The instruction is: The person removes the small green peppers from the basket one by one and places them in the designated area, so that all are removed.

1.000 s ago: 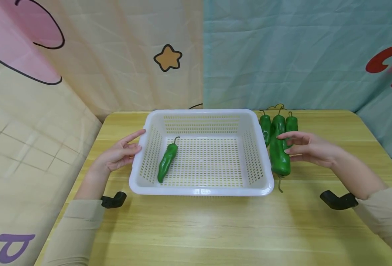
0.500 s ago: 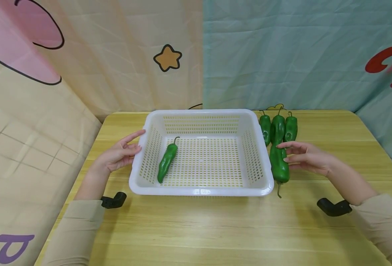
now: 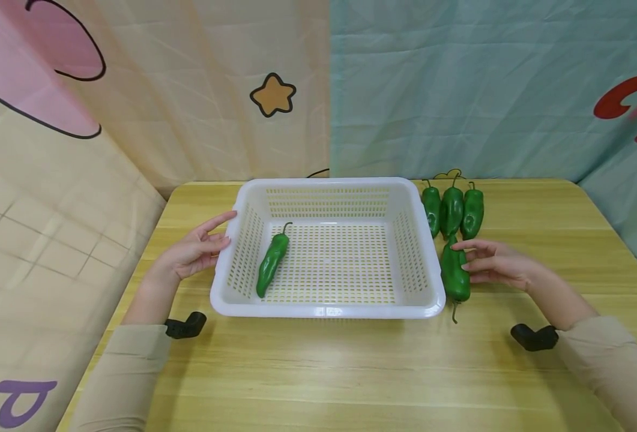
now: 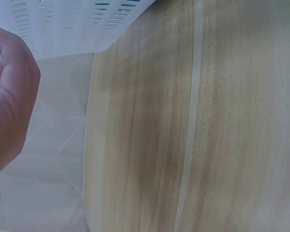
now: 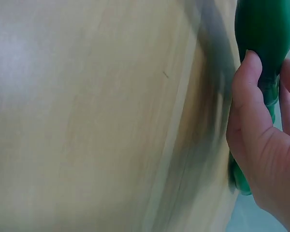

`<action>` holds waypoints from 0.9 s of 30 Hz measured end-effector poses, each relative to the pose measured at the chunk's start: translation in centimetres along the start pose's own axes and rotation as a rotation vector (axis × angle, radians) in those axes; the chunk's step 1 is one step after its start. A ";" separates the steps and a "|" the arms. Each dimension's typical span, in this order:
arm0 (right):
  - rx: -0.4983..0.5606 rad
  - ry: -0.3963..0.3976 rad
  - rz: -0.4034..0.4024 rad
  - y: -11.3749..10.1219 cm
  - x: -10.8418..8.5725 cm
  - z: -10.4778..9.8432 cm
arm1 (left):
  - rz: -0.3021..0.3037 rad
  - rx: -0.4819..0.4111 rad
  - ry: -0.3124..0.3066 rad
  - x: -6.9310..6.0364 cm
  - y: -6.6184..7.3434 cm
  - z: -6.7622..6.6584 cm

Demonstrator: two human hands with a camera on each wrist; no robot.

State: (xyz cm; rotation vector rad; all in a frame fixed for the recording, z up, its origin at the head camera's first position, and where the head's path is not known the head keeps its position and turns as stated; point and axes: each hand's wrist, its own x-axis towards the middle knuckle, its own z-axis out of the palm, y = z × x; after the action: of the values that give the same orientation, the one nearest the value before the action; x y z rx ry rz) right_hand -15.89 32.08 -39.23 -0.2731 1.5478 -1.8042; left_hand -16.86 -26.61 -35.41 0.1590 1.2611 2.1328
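A white plastic basket (image 3: pixel 326 311) with slotted sides stands on the wooden table. One green pepper (image 3: pixel 272 264) lies inside it, toward the left, stem pointing away. My left hand (image 3: pixel 194 246) touches the basket's left rim with index finger and thumb. In the left wrist view part of that hand (image 4: pixel 12 92) shows beside the basket wall (image 4: pixel 63 24); its fingertips are hidden. My right hand (image 3: pixel 496 264) holds another green pepper (image 3: pixel 454 273) between thumb and fingers, just right of the basket. The right wrist view shows that pepper (image 5: pixel 266 34), its stem end toward the camera's top.
Behind the held pepper, several more green peppers (image 3: pixel 451 213) lie side by side along the basket's right side, stems to the back. The table (image 3: pixel 323 372) reaches to a printed curtain (image 3: pixel 437 90) at the back and left.
My right hand has moved toward the table's front with its pepper, away from the row behind, whose peppers show more fully. The left hand and basket have stayed in place.
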 end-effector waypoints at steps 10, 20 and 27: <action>-0.021 -0.006 0.026 0.5 0.7 -0.5 | 0.009 0.009 -0.016 0.1 -0.1 -0.1; -0.094 0.018 0.047 0.1 1.2 -0.5 | 0.010 0.014 0.000 0.1 -0.1 0.0; -0.135 0.059 0.064 -0.2 1.3 -0.3 | 0.005 0.016 -0.005 0.1 -0.1 0.0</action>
State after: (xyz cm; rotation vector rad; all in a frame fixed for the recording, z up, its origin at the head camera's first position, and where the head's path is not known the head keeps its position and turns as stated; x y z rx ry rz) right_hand -17.05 31.51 -39.54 -0.2335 1.7037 -1.6747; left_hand -16.90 -26.56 -35.48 0.1736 1.2765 2.1258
